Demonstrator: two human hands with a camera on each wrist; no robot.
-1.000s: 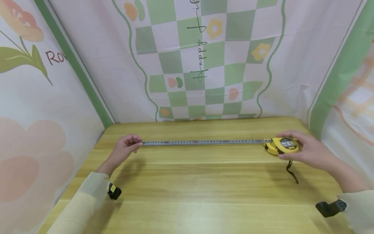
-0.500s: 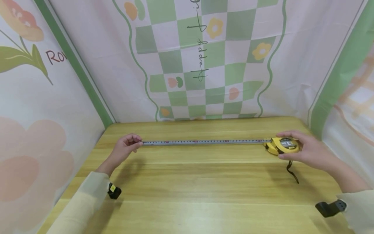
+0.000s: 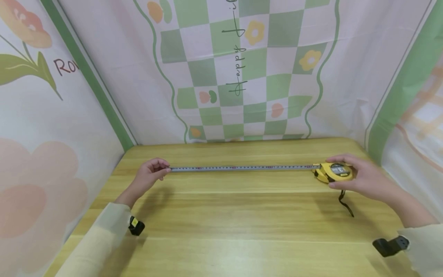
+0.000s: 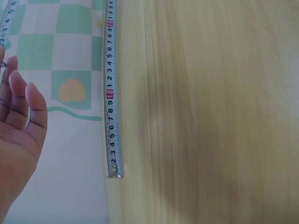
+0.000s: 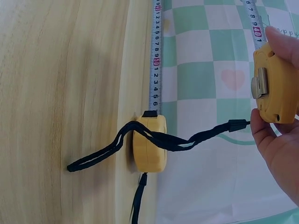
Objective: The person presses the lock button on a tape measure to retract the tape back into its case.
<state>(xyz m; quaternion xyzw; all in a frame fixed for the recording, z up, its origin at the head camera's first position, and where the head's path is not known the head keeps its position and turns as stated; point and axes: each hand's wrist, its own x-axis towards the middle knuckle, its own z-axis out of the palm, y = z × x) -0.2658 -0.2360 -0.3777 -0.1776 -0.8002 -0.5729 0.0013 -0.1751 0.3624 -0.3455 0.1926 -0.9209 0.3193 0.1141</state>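
Note:
In the head view my left hand [image 3: 150,175] pinches the end of a pulled-out steel tape between thumb and fingertips. My right hand [image 3: 368,179] grips the yellow case of that tape measure [image 3: 342,172] at the other end. A second yellow tape measure [image 5: 150,144] lies on the table in the right wrist view, its blade drawn out along the table. That blade's metal end hook [image 4: 115,171] shows in the left wrist view. From the head, the held tape overlaps the lying one. A black wrist strap [image 5: 175,141] hangs from the held case.
Under everything is a wood-grain table [image 3: 235,223]. A printed cloth [image 3: 256,77] with green checks hangs behind its far edge, and more patterned cloth [image 3: 31,161] hangs at the left. Black cameras [image 3: 136,226] are worn at both wrists.
My left hand has shifted very slightly right with the tape end. The right hand with the case has shifted slightly left. Both grips stay the same.

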